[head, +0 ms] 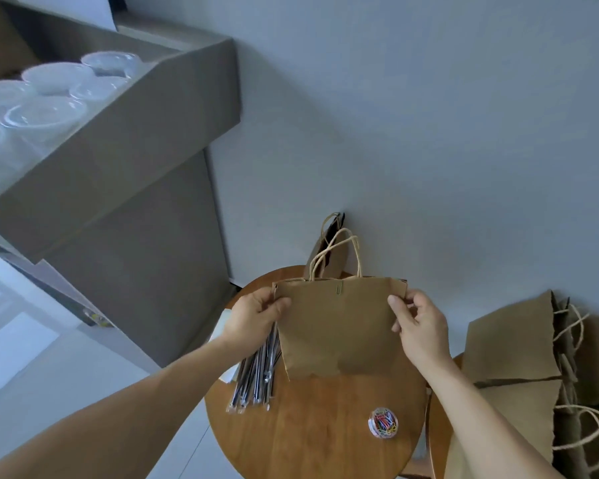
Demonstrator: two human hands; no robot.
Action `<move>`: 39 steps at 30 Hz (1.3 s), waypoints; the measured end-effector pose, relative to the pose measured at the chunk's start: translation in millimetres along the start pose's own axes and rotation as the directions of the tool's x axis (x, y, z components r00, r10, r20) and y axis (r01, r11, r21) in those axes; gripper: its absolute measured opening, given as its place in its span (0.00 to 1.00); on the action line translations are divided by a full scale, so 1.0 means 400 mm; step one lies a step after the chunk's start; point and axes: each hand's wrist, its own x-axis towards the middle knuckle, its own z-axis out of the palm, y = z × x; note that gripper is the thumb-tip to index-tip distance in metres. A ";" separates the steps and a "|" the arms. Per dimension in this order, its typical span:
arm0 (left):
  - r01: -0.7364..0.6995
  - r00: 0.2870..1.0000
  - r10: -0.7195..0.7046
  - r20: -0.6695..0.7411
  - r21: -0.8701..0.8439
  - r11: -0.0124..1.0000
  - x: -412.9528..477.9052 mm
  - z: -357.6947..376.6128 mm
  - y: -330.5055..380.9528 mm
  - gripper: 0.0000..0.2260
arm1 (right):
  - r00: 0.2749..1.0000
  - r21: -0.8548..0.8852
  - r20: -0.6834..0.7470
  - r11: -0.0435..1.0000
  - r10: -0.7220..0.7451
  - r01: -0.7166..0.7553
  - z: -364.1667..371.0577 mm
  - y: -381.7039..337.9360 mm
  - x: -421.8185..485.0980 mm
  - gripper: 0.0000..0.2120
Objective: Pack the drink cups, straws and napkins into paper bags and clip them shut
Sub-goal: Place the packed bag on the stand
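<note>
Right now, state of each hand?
Left hand: grips the paper bag at its top left corner.
Right hand: pinches the bag's top right corner.

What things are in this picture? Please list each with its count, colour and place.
bag: one, brown, over the table, held at both top corners
clip: one, olive, middle of the bag's top edge
second bag: one, brown, behind the first, by the wall
bag pile: several, brown, lying at right
straws: a bundle, dark in clear wrappers, on the table, left of the bag
clip box: one, clear, many-coloured clips inside, on the table's near part
table: one, round, brown wood
cups: several, clear, on the counter
counter: one, grey, upper left
left hand: pinches the bag's top left corner
right hand: pinches its top right corner
</note>
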 end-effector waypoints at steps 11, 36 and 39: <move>-0.289 0.904 0.262 -0.337 -0.033 0.957 -0.222 -0.368 0.231 0.08 | 0.945 0.115 -0.249 0.963 -0.211 0.245 0.055 -0.522 -0.114 0.07; -0.360 0.241 0.524 -0.817 0.426 0.830 -0.399 -1.435 0.492 0.15 | 0.805 0.469 -0.059 0.696 -0.590 0.544 0.563 -1.629 -0.144 0.07; -0.302 0.176 0.536 -0.825 0.473 0.828 -0.344 -1.550 0.502 0.14 | 0.780 0.500 -0.001 0.675 -0.626 0.542 0.657 -1.737 -0.077 0.06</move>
